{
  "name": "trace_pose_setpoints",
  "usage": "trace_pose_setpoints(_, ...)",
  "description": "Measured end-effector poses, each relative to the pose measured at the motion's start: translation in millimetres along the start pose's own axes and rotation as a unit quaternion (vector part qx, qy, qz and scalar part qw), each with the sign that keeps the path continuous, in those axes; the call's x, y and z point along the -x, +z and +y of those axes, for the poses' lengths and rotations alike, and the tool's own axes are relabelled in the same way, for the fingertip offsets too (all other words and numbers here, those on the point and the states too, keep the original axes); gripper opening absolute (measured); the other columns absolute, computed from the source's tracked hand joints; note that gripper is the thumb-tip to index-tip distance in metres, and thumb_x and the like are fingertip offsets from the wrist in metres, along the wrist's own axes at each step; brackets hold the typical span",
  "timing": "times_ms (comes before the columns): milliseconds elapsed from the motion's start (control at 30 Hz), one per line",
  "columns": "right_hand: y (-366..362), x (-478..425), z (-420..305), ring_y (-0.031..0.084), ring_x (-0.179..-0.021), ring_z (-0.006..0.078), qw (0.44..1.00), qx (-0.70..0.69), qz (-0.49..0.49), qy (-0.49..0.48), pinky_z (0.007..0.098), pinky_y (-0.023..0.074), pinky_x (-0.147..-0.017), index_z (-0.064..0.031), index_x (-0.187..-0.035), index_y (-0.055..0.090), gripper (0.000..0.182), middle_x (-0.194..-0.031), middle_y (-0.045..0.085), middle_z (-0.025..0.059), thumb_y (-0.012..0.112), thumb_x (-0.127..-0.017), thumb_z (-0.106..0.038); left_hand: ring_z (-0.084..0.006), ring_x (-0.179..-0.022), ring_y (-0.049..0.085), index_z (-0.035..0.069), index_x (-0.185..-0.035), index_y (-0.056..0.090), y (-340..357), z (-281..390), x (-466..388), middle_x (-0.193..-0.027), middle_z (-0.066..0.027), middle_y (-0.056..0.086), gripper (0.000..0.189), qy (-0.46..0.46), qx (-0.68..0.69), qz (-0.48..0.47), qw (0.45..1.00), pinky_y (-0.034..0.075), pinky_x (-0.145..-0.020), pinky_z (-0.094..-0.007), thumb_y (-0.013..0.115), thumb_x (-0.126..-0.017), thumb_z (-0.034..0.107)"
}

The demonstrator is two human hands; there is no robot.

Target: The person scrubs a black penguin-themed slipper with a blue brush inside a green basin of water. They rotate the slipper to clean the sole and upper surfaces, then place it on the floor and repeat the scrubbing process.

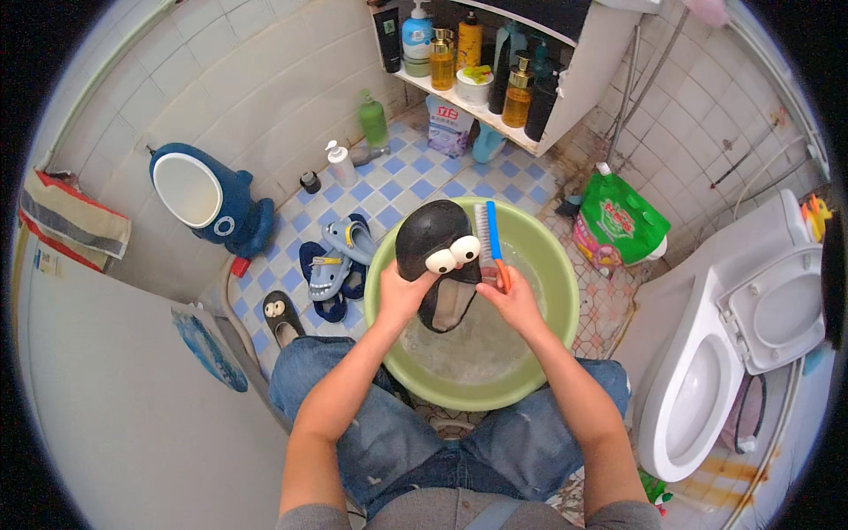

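Note:
My left hand (403, 297) grips the left side of a black slipper (434, 232) with two bulging white cartoon eyes. Its opening and pale insole face me, and it is held above a light green plastic basin (568, 298). In my right hand (513, 301) is the orange handle of a scrub brush (493, 232) with a blue head and pale bristles. The bristles point left, beside the slipper's toe; whether they touch it I cannot tell. Cloudy water (464, 361) lies in the basin, which stands between my knees.
A matching slipper (283, 315) and blue shark slippers (331, 265) lie left of the basin. A blue child's urinal (245, 212) hangs on the left wall. Bottles crowd a cabinet shelf (430, 86) ahead. At right are a green detergent pouch (619, 222) and a toilet (695, 397).

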State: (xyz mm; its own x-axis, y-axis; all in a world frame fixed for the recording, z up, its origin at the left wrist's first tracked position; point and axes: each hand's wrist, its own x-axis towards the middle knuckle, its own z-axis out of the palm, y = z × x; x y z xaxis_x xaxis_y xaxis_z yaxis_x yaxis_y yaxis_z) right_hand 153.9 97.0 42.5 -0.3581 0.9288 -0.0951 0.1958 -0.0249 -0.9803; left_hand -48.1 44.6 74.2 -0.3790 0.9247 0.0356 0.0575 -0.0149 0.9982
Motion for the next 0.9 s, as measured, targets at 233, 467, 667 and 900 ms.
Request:
trace_pose_setpoints(233, 11.3, 1.2, -7.0, 0.056, -0.099, 0.0165, 0.991, -0.134, -0.029, 0.007, 0.0276, 0.0469, -0.08, -0.0068, -0.081, 0.039, 0.038, -0.113, 0.059, 0.0138, 0.076, -0.074, -0.011, -0.012, -0.092, 0.06, 0.001, -0.104, 0.062, -15.5, 9.0, 0.4, -0.1, -0.0053, 0.066, 0.034, 0.039, 0.017, -0.035, 0.998, 0.048, -0.081, -0.0286, 0.075, -0.074, 0.011)
trace_pose_setpoints(467, -3.5, 7.4, -24.4, 0.05, -0.084, 0.0108, 0.977, -0.19, -0.093, -0.001, 0.026, 0.0428, -0.073, -0.0127, -0.08, 0.039, 0.041, -0.092, 0.052, -0.0009, 0.077, -0.068, -0.003, -0.0136, -0.093, 0.06, 0.001, -0.106, 0.061, -15.6, 15.3, -9.5, -0.101, -0.0052, 0.066, 0.037, 0.01, 0.091, -0.18, 0.979, 0.048, -0.084, -0.0303, 0.075, -0.072, 0.008)
trace_pose_setpoints(667, -13.0, -0.4, -23.2, 0.046, -0.076, 0.0095, 0.957, -0.282, -0.027, 0.059, 0.0265, 0.039, -0.069, -0.0142, -0.076, 0.038, 0.043, -0.08, 0.044, -0.0034, 0.078, -0.066, -0.003, -0.0164, -0.109, 0.052, 0.004, -0.125, 0.046, 5.0, 9.7, -11.6, -0.117, -0.0045, 0.057, 0.067, -0.035, 0.118, -0.208, 0.97, 0.041, -0.096, -0.0329, 0.079, -0.07, 0.021)
trace_pose_setpoints(900, -13.3, -17.5, 4.0, 0.042, -0.072, 0.0102, 0.951, -0.298, 0.078, 0.024, 0.0259, 0.0359, -0.067, -0.0141, -0.073, 0.036, 0.045, -0.075, 0.041, -0.0037, 0.079, -0.065, -0.004, -0.0154, -0.1, 0.058, 0.002, -0.112, 0.058, 27.2, 2.3, -12.9, -0.107, -0.0061, 0.064, 0.046, -0.046, -0.062, -0.174, 0.982, 0.046, -0.086, -0.0323, 0.076, -0.072, 0.016)
